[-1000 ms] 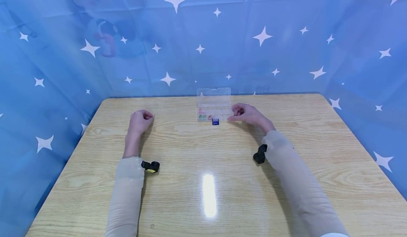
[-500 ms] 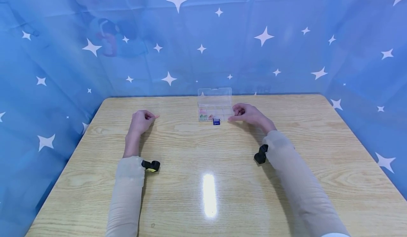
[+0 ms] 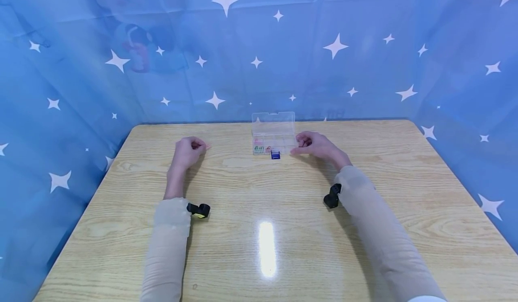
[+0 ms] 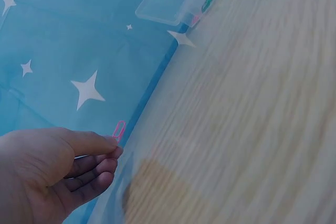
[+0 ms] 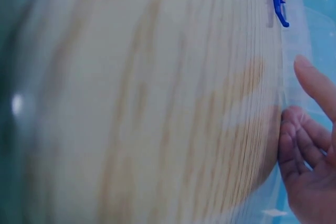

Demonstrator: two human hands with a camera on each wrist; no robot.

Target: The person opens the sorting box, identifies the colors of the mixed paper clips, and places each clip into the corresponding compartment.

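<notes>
My left hand [image 3: 188, 151] pinches a small pink paper clip [image 4: 122, 123] between thumb and forefinger, over the table left of the box. The clip's loop sticks out past the fingertips. A clear plastic compartment box [image 3: 288, 142] stands near the back edge with its lid [image 3: 273, 124] raised. Green clips [image 3: 259, 149], along with red and pink ones, lie in its left compartments. A blue latch [image 3: 275, 155] hangs at the front of the box. My right hand [image 3: 317, 148] holds the box's right end, thumb at the front corner and fingers along the side.
The wood-grain table [image 3: 234, 212] reaches back to a blue curtain [image 3: 174, 32] with white stars, right behind the box. Black wrist cameras [image 3: 199, 210] sit on both sleeves. A bright light reflection shows on the near tabletop.
My left hand has moved right toward the box with the pink paper clip, which now shows beyond the fingertips. The right hand stays at the box.
</notes>
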